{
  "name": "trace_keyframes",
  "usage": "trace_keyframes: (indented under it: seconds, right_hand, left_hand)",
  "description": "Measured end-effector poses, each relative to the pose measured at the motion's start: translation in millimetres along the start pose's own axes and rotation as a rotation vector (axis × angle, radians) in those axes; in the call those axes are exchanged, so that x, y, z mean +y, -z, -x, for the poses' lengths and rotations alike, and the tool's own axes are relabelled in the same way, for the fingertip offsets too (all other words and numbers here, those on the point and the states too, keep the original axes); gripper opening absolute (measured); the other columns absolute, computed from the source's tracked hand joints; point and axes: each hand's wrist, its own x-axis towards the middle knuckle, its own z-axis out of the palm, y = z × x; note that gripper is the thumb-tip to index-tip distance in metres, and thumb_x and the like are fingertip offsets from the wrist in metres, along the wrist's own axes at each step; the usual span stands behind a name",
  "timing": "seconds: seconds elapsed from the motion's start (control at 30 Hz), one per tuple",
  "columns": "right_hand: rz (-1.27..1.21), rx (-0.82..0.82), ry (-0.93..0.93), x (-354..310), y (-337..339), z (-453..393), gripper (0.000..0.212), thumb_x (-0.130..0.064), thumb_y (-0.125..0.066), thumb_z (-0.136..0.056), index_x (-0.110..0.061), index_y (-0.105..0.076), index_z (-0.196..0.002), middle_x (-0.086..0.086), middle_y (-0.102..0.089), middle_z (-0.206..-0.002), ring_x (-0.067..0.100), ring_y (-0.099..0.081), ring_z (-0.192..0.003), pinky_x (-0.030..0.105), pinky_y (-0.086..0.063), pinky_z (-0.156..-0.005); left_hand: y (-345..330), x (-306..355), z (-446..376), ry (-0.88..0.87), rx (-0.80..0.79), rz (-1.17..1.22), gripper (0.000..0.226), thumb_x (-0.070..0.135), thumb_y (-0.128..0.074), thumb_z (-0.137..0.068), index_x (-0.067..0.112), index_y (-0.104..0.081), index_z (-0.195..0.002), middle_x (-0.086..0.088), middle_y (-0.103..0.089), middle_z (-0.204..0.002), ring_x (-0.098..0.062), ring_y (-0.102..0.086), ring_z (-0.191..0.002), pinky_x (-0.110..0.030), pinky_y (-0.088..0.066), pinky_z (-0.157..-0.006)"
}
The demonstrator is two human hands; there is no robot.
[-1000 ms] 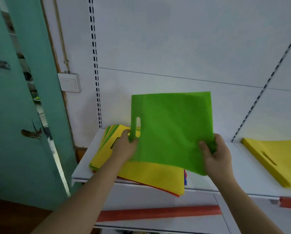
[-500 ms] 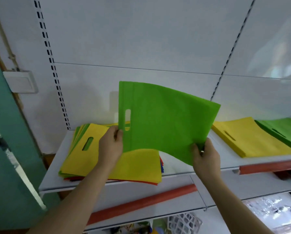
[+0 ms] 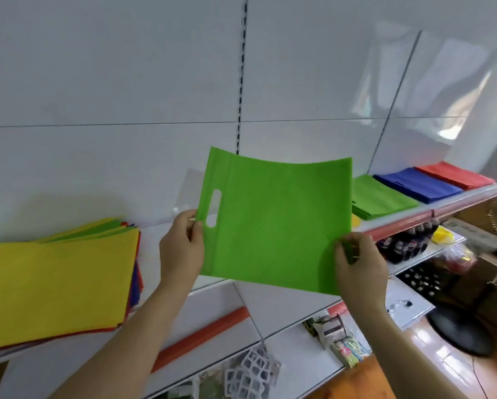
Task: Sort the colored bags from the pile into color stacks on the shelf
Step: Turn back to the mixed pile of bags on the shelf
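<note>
Above the shelf (image 3: 166,249), at centre frame, the green bag (image 3: 276,223) hangs held in both grips: the left hand (image 3: 181,249) pinches its handle edge, the right hand (image 3: 356,260) pinches its lower corner. The mixed pile (image 3: 54,283) lies at 9 o'clock; green stack (image 3: 382,197), blue stack (image 3: 414,184) and red stack (image 3: 454,175) sit at 2 o'clock.

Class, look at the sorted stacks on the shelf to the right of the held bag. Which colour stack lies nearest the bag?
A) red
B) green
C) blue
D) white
B: the green stack lies just right of the bag, with the blue stack next and the red stack farthest.
</note>
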Motion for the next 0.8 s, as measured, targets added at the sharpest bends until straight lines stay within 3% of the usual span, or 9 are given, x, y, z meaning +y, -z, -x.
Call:
trace_keyframes:
  seconds: [0.1,0.2,0.3,0.4,0.63,0.8]
  right_hand:
    - [0.107,-0.008,0.077,48.3,46.6,-26.8,0.021,-0.013,-0.065,-0.098,-0.022,-0.07,-0.116,-0.012,-0.066,-0.109,0.008,-0.06,-0.091,0.033,-0.051,-0.084]
    - [0.21,-0.062,0.072,93.8,89.3,-40.2,0.036,-0.005,-0.062,-0.097,-0.014,-0.067,-0.132,-0.005,-0.063,-0.129,0.002,-0.055,-0.08,0.03,-0.046,-0.077]
    - [0.296,-0.121,0.053,133.9,123.1,-53.7,0.053,0.0,-0.06,-0.092,-0.011,-0.058,-0.144,-0.001,-0.055,-0.141,0.015,-0.06,-0.099,0.029,-0.044,-0.083]
    - [0.329,-0.102,0.003,170.4,143.0,-75.3,0.057,0.004,-0.059,-0.091,-0.009,-0.056,-0.146,0.004,-0.053,-0.143,0.026,-0.061,-0.112,0.03,-0.043,-0.088]
    - [0.38,-0.018,-0.082,245.0,153.8,-140.4,0.052,0.009,-0.058,-0.089,-0.007,-0.063,-0.139,0.006,-0.057,-0.135,0.028,-0.06,-0.112,0.029,-0.043,-0.09]
    - [0.439,-0.031,-0.089,283.2,146.7,-206.5,0.052,0.005,-0.055,-0.092,-0.008,-0.061,-0.142,0.006,-0.056,-0.137,0.028,-0.057,-0.118,0.035,-0.046,-0.096]
  left_hand:
    - [-65.9,32.7,19.8,-0.038,-0.019,0.038,0.029,0.011,-0.061,-0.1,0.027,-0.058,-0.125,0.006,-0.072,-0.095,-0.022,-0.063,-0.079,-0.036,-0.045,-0.072]
    - [-129.4,58.9,43.0,-0.101,-0.08,0.038,0.02,0.006,-0.061,-0.099,0.02,-0.065,-0.113,0.003,-0.072,-0.1,-0.023,-0.067,-0.085,-0.031,-0.044,-0.075]
    - [-185.1,82.6,59.0,-0.154,-0.159,0.01,0.018,0.002,-0.062,-0.098,0.012,-0.073,-0.108,-0.005,-0.074,-0.106,-0.026,-0.069,-0.095,-0.029,-0.046,-0.083]
    - [-234.8,103.9,65.5,-0.187,-0.227,-0.005,0.021,0.001,-0.062,-0.097,0.011,-0.073,-0.113,-0.004,-0.072,-0.115,-0.021,-0.067,-0.104,-0.024,-0.045,-0.089]
    - [-343.5,125.1,61.4,-0.211,-0.359,-0.024,0.027,0.009,-0.062,-0.1,0.016,-0.068,-0.126,0.0,-0.066,-0.126,-0.009,-0.059,-0.103,-0.023,-0.043,-0.088]
    - [-419.5,130.7,38.2,-0.184,-0.396,-0.013,0.03,0.012,-0.061,-0.102,0.016,-0.066,-0.132,-0.001,-0.065,-0.129,-0.019,-0.064,-0.108,-0.03,-0.047,-0.084]
